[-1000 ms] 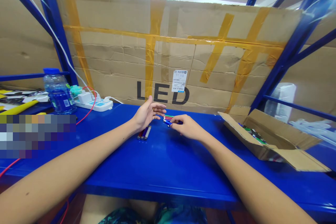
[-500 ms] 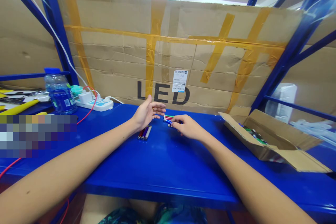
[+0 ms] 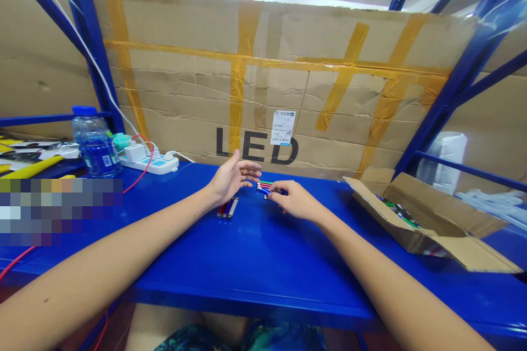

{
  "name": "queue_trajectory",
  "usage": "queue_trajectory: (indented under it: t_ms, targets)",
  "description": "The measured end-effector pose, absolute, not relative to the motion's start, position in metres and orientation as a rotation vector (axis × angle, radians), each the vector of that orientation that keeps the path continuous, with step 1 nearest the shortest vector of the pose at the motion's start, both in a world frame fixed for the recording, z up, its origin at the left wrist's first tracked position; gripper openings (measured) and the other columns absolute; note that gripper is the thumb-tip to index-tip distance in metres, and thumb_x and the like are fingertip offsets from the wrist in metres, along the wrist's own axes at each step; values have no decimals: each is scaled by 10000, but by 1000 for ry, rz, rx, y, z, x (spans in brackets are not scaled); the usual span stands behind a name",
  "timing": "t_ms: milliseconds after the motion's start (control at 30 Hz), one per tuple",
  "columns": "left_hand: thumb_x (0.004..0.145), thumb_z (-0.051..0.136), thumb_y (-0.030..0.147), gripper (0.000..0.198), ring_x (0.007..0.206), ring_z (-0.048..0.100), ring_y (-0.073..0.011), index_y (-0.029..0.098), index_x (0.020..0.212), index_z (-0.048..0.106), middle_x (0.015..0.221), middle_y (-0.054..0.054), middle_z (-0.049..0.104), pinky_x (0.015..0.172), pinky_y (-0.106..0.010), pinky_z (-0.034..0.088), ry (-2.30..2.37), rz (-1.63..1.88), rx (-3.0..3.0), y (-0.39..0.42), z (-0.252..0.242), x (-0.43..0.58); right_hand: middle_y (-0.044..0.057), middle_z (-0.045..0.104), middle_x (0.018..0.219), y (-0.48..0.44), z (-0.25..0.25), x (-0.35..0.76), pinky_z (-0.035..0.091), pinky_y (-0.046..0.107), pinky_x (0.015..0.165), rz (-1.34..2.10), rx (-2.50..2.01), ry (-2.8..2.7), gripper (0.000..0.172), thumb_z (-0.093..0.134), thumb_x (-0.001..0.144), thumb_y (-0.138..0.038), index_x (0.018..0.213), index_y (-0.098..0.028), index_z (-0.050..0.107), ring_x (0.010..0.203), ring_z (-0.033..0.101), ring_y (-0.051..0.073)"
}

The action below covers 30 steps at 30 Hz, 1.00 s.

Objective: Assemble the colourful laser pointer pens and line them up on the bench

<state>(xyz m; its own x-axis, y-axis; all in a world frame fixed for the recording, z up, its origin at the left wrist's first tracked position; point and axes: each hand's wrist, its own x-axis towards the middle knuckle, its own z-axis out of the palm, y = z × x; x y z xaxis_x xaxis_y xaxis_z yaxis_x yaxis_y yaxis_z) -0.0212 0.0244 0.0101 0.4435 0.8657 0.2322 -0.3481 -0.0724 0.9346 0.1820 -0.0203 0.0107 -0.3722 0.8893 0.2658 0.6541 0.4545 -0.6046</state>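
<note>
My left hand (image 3: 234,178) is raised over the table with its fingers spread and nothing in them. Just below it lies a row of slim pen-like tubes (image 3: 228,208), dark red, purple and silver, side by side. To the right, my right hand (image 3: 294,198) has its fingers closed around a blue pen-like tube (image 3: 263,191), whose silver end points left. Directly behind that end, more slim tubes (image 3: 265,184), red and green among them, lie together on the table; my right fingers partly hide them.
An open cardboard box (image 3: 411,236) on the right holds several similar tubes. At the left stand a bottle of blue liquid (image 3: 96,145) and a white power strip (image 3: 164,163) with a red cable. A tall cardboard sheet (image 3: 197,93) closes off the back of the blue table (image 3: 247,263).
Both hands stay practically where they were, in the same poses. The view has shifted very slightly.
</note>
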Motion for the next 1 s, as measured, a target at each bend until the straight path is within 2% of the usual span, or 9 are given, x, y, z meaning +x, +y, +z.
queue_trajectory:
  t_ms: [267, 467, 567, 667, 867, 933, 1000]
  targets:
    - [866, 361, 723, 727, 877, 617, -249, 92, 983, 702, 956, -171, 681, 716, -326, 453, 518, 1073, 1285, 24, 10, -21, -6, 570, 657, -18, 11, 183, 385, 240, 553, 636, -1273, -2081, 170, 511, 801, -270, 744, -164, 631, 556, 501, 114]
    - [877, 347, 716, 722, 865, 620, -235, 92, 974, 697, 944, -160, 683, 709, -315, 456, 515, 1070, 1278, 24, 11, -21, -31, 469, 605, -12, 11, 186, 441, 259, 545, 918, -1251, -1797, 180, 525, 787, -312, 688, -168, 566, 529, 486, 110]
    - [887, 345, 701, 707, 865, 618, -233, 93, 969, 697, 947, -159, 683, 710, -314, 453, 513, 1062, 1261, 24, 12, -22, -7, 517, 676, -9, 11, 189, 468, 274, 563, 1075, -1182, -1628, 157, 578, 760, -316, 734, -163, 601, 599, 503, 123]
    - [888, 352, 695, 696, 871, 616, -236, 98, 966, 701, 955, -159, 683, 708, -316, 453, 512, 1070, 1255, 24, 13, -22, 28, 592, 781, -8, 11, 191, 477, 275, 613, 1202, -1065, -1529, 174, 639, 747, -330, 799, -165, 634, 707, 553, 143]
    - [891, 360, 685, 681, 874, 616, -236, 104, 966, 706, 956, -156, 687, 720, -321, 451, 506, 1072, 1252, 24, 13, -22, 87, 684, 925, -9, 14, 190, 477, 314, 824, 1251, -925, -1468, 192, 689, 732, -305, 836, -156, 627, 902, 628, 186]
    - [890, 361, 686, 682, 871, 617, -236, 103, 964, 707, 954, -157, 688, 724, -324, 450, 506, 1073, 1253, 24, 13, -22, 63, 673, 831, -12, 16, 188, 479, 326, 826, 1232, -876, -1463, 190, 685, 721, -299, 813, -159, 595, 851, 636, 183]
    - [887, 364, 688, 684, 868, 617, -238, 102, 968, 707, 958, -161, 687, 721, -325, 450, 508, 1074, 1251, 25, 13, -22, -3, 585, 661, -15, 17, 185, 496, 331, 751, 1231, -847, -1447, 187, 667, 719, -306, 794, -173, 559, 691, 607, 155]
